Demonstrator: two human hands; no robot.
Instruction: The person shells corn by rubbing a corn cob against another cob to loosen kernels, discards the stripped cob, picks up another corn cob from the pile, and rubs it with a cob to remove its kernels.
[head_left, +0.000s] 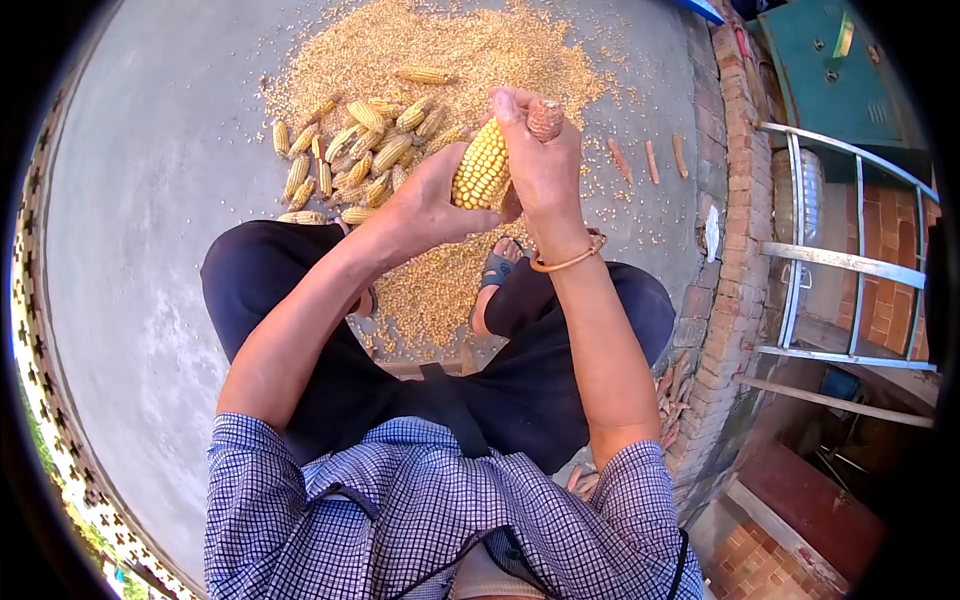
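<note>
My left hand (438,203) is closed around an ear of corn (482,168) covered in yellow kernels, held upright above my feet. In my right hand (545,165) is a bare reddish corncob (545,120), its end sticking out past the thumb. The right hand presses against the side of the ear, and its fingers are partly hidden behind it. Just beyond my left hand, a pile of corn ears (380,145) lies on the ground.
Loose kernels (440,45) spread widely over the concrete floor (150,200), also between my feet. Several stripped cobs (652,162) lie to the right, near a low brick edge (735,230). A metal ladder-like frame (840,258) and a green cabinet (830,70) stand beyond it.
</note>
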